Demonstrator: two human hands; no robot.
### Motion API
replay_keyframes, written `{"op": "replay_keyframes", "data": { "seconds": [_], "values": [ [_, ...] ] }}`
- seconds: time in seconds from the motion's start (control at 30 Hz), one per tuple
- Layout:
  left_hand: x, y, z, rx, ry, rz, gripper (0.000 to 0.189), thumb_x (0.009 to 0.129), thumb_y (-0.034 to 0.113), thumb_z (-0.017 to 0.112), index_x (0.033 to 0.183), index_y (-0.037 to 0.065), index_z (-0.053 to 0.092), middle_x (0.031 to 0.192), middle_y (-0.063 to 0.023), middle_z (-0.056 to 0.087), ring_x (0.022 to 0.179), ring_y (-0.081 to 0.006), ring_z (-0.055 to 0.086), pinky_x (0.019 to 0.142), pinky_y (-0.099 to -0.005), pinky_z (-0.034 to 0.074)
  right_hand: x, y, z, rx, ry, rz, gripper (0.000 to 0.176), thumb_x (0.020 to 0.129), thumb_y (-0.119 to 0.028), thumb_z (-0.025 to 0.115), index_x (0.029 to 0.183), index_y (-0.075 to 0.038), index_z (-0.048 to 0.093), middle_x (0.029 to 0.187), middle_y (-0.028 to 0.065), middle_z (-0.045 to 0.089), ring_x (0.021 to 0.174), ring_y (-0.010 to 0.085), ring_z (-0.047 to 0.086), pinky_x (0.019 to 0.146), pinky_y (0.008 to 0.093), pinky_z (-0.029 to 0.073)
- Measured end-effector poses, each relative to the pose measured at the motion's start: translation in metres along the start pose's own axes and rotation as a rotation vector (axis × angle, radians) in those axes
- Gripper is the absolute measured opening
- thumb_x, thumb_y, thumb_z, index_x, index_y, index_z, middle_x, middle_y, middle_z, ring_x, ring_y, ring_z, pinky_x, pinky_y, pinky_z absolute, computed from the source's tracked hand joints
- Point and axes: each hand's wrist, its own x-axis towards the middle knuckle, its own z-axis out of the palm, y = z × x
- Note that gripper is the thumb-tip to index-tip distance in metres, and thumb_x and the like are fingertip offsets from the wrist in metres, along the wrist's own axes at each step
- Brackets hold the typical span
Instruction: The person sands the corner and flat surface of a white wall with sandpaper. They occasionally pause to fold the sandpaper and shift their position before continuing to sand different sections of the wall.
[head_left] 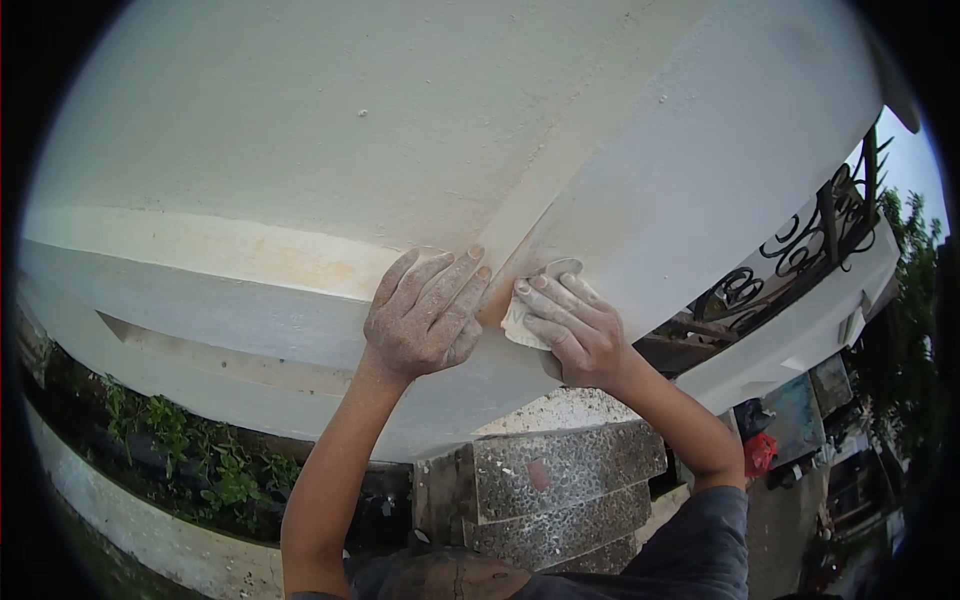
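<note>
Coated in pale dust, my left hand point(428, 315) lies against the corner of a white wall ledge point(300, 262), its fingers stretched out and holding nothing. Just right of it, my right hand point(578, 328) presses a folded, off-white piece of sandpaper point(516, 324) to the painted wall point(660, 190). The sandpaper shows at the fingertips and along the hand's left side; the rest is under the fingers. A brownish worn patch point(497, 300) marks the wall between both hands. From there a raised edge runs up and to the right.
Below me are speckled stone steps point(560, 470). Green plants point(235, 485) grow in a strip at lower left, beside a low concrete edge point(160, 525). Black wrought-iron scrollwork point(745, 285) tops a white wall at right. A red bag point(760, 453) sits farther down.
</note>
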Motion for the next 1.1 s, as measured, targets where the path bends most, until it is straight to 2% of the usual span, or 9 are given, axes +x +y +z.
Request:
{"op": "replay_keyframes", "data": {
  "seconds": [0.1,0.17,0.23,0.33,0.57,0.7,0.9,1.03,1.1],
  "values": [
    [0.001,-0.001,-0.002,-0.005,-0.003,-0.004,0.028,0.069,0.009,0.050,0.092,0.009,0.065,0.103,-0.0056,0.063,0.090,-0.0198,0.060,0.095,-0.0395,0.038,0.005,0.015,-0.012,-0.019,-0.060,-0.064,0.014,0.070,-0.010,0.062,0.081,-0.005,0.055,0.107,0.0151,0.061,0.108,0.0277,0.055,0.090,0.0426,0.044],
    [-0.001,-0.002,-0.002,0.006,-0.016,-0.013,0.026,0.071,0.010,0.051,0.093,0.010,0.064,0.105,-0.0043,0.063,0.091,-0.0188,0.060,0.094,-0.0390,0.039,0.028,0.039,-0.038,-0.119,0.235,0.011,0.013,0.071,-0.009,0.060,0.082,-0.004,0.055,0.107,0.0157,0.061,0.107,0.0280,0.055,0.090,0.0428,0.044],
    [-0.002,-0.003,-0.003,0.032,-0.029,-0.006,0.025,0.073,0.012,0.052,0.096,0.013,0.064,0.110,-0.0021,0.061,0.093,-0.0170,0.059,0.093,-0.0381,0.040,0.021,0.020,-0.018,-0.158,0.218,0.091,0.014,0.071,-0.008,0.059,0.084,-0.003,0.055,0.108,0.0156,0.060,0.108,0.0276,0.055,0.090,0.0426,0.044],
    [-0.002,-0.002,-0.003,0.004,-0.043,-0.022,0.025,0.073,0.010,0.053,0.095,0.012,0.064,0.109,-0.0022,0.061,0.093,-0.0169,0.059,0.094,-0.0384,0.040,0.002,-0.013,0.011,0.055,-0.109,0.015,0.017,0.071,-0.004,0.058,0.087,-0.004,0.054,0.112,0.0143,0.059,0.110,0.0271,0.053,0.091,0.0428,0.044],
    [-0.006,-0.003,-0.001,-0.007,-0.025,-0.030,0.025,0.072,0.009,0.054,0.094,0.011,0.064,0.107,-0.0021,0.062,0.093,-0.0163,0.059,0.094,-0.0389,0.040,0.025,0.007,-0.005,-0.123,0.203,0.116,0.013,0.070,-0.004,0.058,0.083,-0.004,0.056,0.105,0.0154,0.062,0.106,0.0275,0.056,0.091,0.0419,0.043],
    [-0.005,-0.002,-0.001,-0.031,-0.012,-0.043,0.022,0.071,0.007,0.055,0.090,0.011,0.065,0.100,-0.0009,0.064,0.090,-0.0165,0.060,0.094,-0.0383,0.039,0.009,-0.002,0.009,0.039,-0.088,-0.041,0.010,0.070,-0.006,0.057,0.080,-0.006,0.056,0.106,0.0134,0.062,0.106,0.0255,0.056,0.091,0.0406,0.044],
    [-0.006,-0.003,-0.001,-0.045,-0.009,-0.056,0.019,0.071,0.007,0.057,0.088,0.011,0.065,0.096,-0.0004,0.065,0.088,-0.0165,0.061,0.093,-0.0382,0.040,0.029,0.005,-0.002,-0.120,0.164,0.072,0.012,0.073,-0.007,0.058,0.084,-0.003,0.054,0.105,0.0162,0.062,0.106,0.0283,0.056,0.092,0.0433,0.042],
    [-0.005,-0.004,-0.001,-0.062,-0.018,-0.051,0.018,0.072,0.009,0.059,0.088,0.011,0.065,0.096,-0.0003,0.065,0.088,-0.0160,0.061,0.093,-0.0381,0.040,0.021,-0.001,0.001,0.009,-0.099,-0.036,0.013,0.072,-0.006,0.059,0.084,-0.004,0.054,0.105,0.0158,0.061,0.107,0.0272,0.055,0.091,0.0440,0.043],
    [-0.006,-0.006,-0.001,-0.043,-0.027,-0.040,0.017,0.071,0.011,0.061,0.088,0.011,0.065,0.096,-0.0003,0.065,0.088,-0.0160,0.061,0.093,-0.0382,0.040,0.043,0.022,-0.026,-0.196,0.150,0.042,0.014,0.072,-0.006,0.060,0.084,-0.005,0.054,0.106,0.0166,0.061,0.107,0.0273,0.056,0.092,0.0444,0.042]
  ]
}}
